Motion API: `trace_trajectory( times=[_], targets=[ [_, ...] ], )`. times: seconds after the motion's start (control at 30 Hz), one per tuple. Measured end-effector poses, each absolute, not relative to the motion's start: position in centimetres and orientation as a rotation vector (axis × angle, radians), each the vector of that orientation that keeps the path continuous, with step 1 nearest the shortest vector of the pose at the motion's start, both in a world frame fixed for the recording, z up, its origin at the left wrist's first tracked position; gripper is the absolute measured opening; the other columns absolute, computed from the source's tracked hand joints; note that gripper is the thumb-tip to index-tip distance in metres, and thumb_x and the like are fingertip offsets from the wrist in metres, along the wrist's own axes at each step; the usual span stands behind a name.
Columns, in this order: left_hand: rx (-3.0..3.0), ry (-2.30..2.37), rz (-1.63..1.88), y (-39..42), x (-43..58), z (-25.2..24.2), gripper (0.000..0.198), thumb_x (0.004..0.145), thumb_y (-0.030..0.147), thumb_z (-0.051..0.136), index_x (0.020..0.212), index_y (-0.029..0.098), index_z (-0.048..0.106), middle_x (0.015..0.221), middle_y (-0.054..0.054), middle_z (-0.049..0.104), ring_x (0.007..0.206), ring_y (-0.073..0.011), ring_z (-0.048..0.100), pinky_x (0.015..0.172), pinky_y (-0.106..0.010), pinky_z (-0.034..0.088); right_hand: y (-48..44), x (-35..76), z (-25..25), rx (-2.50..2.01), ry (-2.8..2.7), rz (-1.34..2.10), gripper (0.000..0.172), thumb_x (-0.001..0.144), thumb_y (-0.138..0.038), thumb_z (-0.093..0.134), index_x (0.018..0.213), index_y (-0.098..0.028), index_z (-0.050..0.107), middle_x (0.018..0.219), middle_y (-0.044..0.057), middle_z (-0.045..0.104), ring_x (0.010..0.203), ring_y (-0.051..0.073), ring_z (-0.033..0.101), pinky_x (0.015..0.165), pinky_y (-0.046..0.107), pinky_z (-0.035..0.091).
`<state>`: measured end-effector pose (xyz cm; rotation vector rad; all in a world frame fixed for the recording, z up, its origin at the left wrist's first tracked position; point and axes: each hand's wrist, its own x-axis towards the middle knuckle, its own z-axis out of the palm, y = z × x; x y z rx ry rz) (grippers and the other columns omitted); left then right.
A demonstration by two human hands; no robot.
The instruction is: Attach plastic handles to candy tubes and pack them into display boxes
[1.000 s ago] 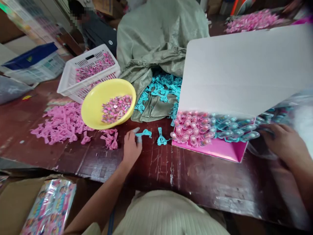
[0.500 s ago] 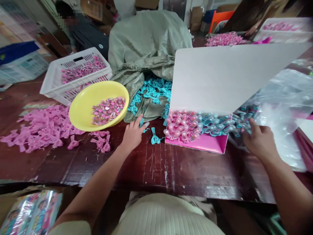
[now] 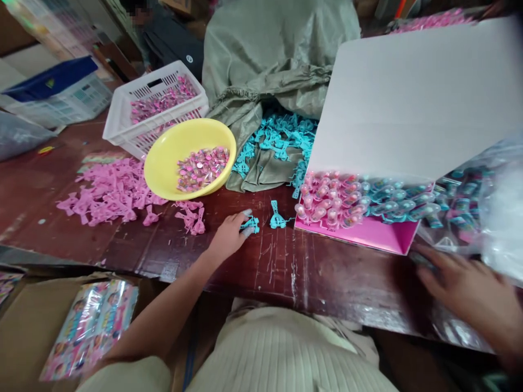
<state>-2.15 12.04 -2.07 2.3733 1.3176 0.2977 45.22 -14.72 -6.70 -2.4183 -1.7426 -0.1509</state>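
Note:
My left hand [image 3: 229,238] rests on the dark wooden table [image 3: 261,272], its fingertips pinched on a small teal plastic piece [image 3: 251,224]. A second teal piece [image 3: 277,216] lies just to its right. My right hand [image 3: 466,287] is blurred at the lower right, fingers spread over the edge of a clear plastic bag [image 3: 486,207] of wrapped toys. Between my hands stands an open pink box [image 3: 368,231] with a raised white lid [image 3: 417,103], filled with several pink and teal wrapped toys.
A yellow bowl [image 3: 171,158] holds pink candies. Pink plastic pieces [image 3: 108,190] lie left of it, teal ones [image 3: 278,139] spill from a grey sack [image 3: 269,60]. A white basket [image 3: 131,111] stands behind. A person sits at the far side. A cardboard box with printed packs [image 3: 87,329] is below left.
My left hand has drawn back from the sack's edge with the teal piece toward me. My right hand has dropped away from the bag's toys to the table's near edge.

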Motion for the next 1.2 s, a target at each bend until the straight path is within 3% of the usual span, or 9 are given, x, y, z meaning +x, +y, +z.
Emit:
trace_trajectory(
  times=[0.1, 0.2, 0.27, 0.37, 0.43, 0.67, 0.87, 1.03, 1.2],
  targets=[
    [2.233, 1.369, 0.432, 11.2, -1.7, -2.0, 0.029, 0.091, 0.029, 0.061, 0.118, 0.020, 0.062, 0.122, -0.012, 0.070, 0.116, -0.0276, 0.066, 0.106, -0.048, 0.050, -15.3, 42.6, -5.2, -2.383, -1.899, -0.043, 0.034, 0.089, -0.044, 0.052, 0.123, -0.041, 0.058, 0.095, 0.009, 0.075, 0.087, 0.042, 0.072, 0.069, 0.059, 0.053],
    [1.835, 1.363, 0.700, 9.3, -1.6, -0.3, 0.062, 0.083, 0.034, 0.073, 0.137, 0.022, 0.046, 0.103, -0.005, 0.071, 0.100, -0.0225, 0.072, 0.098, -0.044, 0.056, -16.4, 40.8, -2.4, -2.248, -1.735, 0.263, 0.029, 0.089, -0.043, 0.060, 0.117, -0.036, 0.058, 0.086, 0.006, 0.074, 0.074, 0.034, 0.072, 0.059, 0.049, 0.057],
    [1.569, 1.251, 0.679, 7.6, -0.6, 1.3, 0.080, 0.078, 0.035, 0.079, 0.144, 0.023, 0.037, 0.094, 0.000, 0.070, 0.094, -0.0210, 0.073, 0.087, -0.040, 0.061, -16.1, 38.9, -0.2, -2.046, -1.561, 0.482, 0.029, 0.090, -0.041, 0.064, 0.117, -0.034, 0.058, 0.096, 0.005, 0.075, 0.079, 0.029, 0.074, 0.063, 0.043, 0.061],
    [1.367, 0.995, 0.331, 4.9, 3.1, 3.1, 0.054, 0.081, 0.035, 0.077, 0.129, 0.022, 0.056, 0.100, -0.004, 0.072, 0.089, -0.0216, 0.074, 0.063, -0.029, 0.061, -13.3, 35.2, 2.4, -1.667, -1.485, 0.728, 0.028, 0.095, -0.033, 0.062, 0.123, -0.032, 0.059, 0.123, 0.007, 0.072, 0.111, 0.027, 0.070, 0.090, 0.042, 0.061],
    [1.335, 0.839, 0.181, 3.5, 6.1, 3.5, 0.035, 0.084, 0.031, 0.073, 0.116, 0.020, 0.065, 0.102, -0.006, 0.073, 0.084, -0.0200, 0.073, 0.053, -0.022, 0.054, -10.8, 33.2, 3.0, -1.471, -1.548, 0.787, 0.027, 0.095, -0.030, 0.064, 0.122, -0.030, 0.064, 0.128, 0.008, 0.070, 0.119, 0.026, 0.067, 0.097, 0.042, 0.058],
    [1.425, 0.590, 0.124, 3.0, 10.8, 3.3, 0.018, 0.085, 0.022, 0.072, 0.102, 0.020, 0.078, 0.103, -0.004, 0.078, 0.100, -0.0200, 0.071, 0.099, -0.035, 0.053, -8.1, 33.1, 3.3, -1.413, -1.683, 0.839, 0.026, 0.095, -0.032, 0.066, 0.120, -0.026, 0.071, 0.109, 0.005, 0.077, 0.096, 0.021, 0.073, 0.084, 0.034, 0.061],
    [1.685, 0.586, 0.222, 3.0, 12.1, 3.6, 0.012, 0.089, 0.021, 0.068, 0.088, 0.021, 0.080, 0.095, -0.005, 0.073, 0.091, -0.0176, 0.068, 0.086, -0.029, 0.052, -9.3, 33.7, 4.0, -1.397, -1.779, 0.694, 0.029, 0.097, -0.023, 0.064, 0.125, -0.028, 0.066, 0.112, 0.003, 0.076, 0.102, 0.020, 0.073, 0.089, 0.031, 0.059],
    [1.923, 0.618, 0.327, 2.0, 13.7, 3.2, 0.020, 0.088, 0.010, 0.059, 0.087, 0.020, 0.077, 0.092, -0.005, 0.070, 0.086, -0.0176, 0.064, 0.077, -0.029, 0.051, -10.0, 34.1, 3.3, -1.501, -1.734, 0.617, 0.021, 0.098, -0.025, 0.061, 0.119, -0.025, 0.066, 0.105, 0.004, 0.077, 0.094, 0.018, 0.073, 0.083, 0.029, 0.058],
    [2.078, 0.600, 0.273, 1.8, 14.6, 2.0, 0.023, 0.088, 0.009, 0.056, 0.090, 0.020, 0.075, 0.100, -0.006, 0.071, 0.092, -0.0191, 0.064, 0.079, -0.030, 0.049, -10.7, 33.7, 1.8, -1.689, -1.527, 0.867, 0.020, 0.101, -0.037, 0.056, 0.111, -0.022, 0.066, 0.089, 0.002, 0.075, 0.074, 0.015, 0.071, 0.067, 0.025, 0.055]
  ],
)
